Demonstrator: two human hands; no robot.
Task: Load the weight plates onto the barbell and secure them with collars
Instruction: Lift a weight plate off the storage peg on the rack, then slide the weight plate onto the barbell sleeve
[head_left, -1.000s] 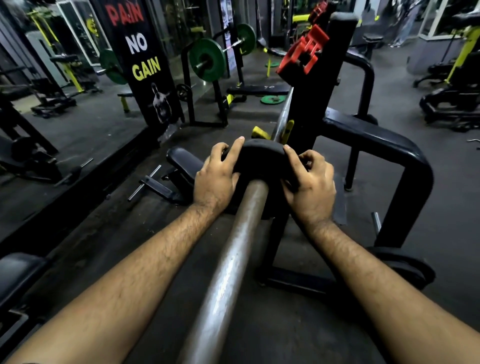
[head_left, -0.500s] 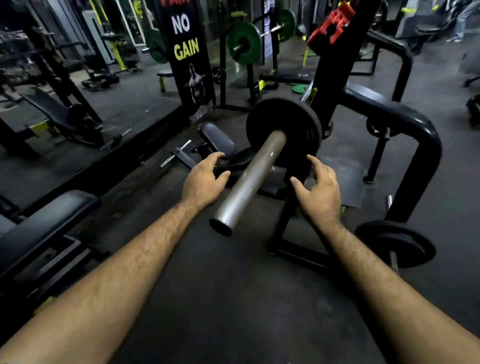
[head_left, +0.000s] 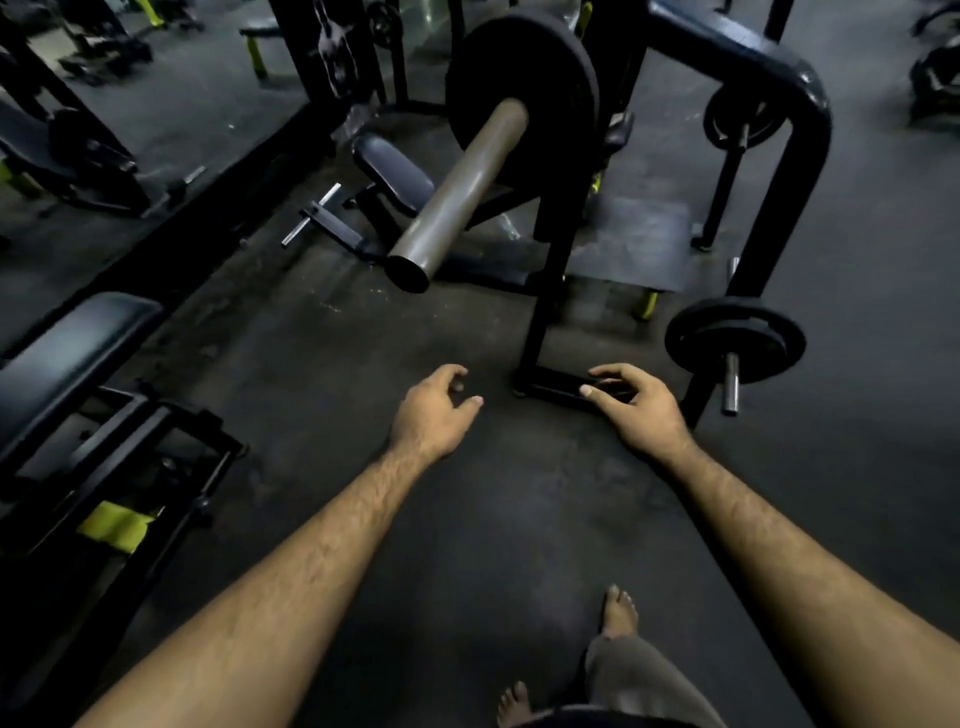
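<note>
The barbell sleeve (head_left: 457, 192) points toward me from the black rack upright (head_left: 558, 249). One black weight plate (head_left: 522, 78) sits pushed far up the sleeve. My left hand (head_left: 431, 413) hangs empty with loosely curled fingers, well below and in front of the sleeve's end. My right hand (head_left: 631, 405) is also empty, fingers apart, above the rack's foot. More black plates (head_left: 735, 343) are stacked on a storage peg at the right, and a smaller plate (head_left: 745, 117) hangs on a higher peg. No collar is visible.
A padded bench (head_left: 67, 358) stands at the left on its frame. Another black pad (head_left: 392, 171) lies under the barbell. The curved black rack arm (head_left: 769, 67) arcs over at the right. My bare feet (head_left: 618, 613) stand on the dark rubber floor.
Both hands let go of the plate on the sleeve and pulled back and down toward me. The view tilted downward, showing the floor and my feet.
</note>
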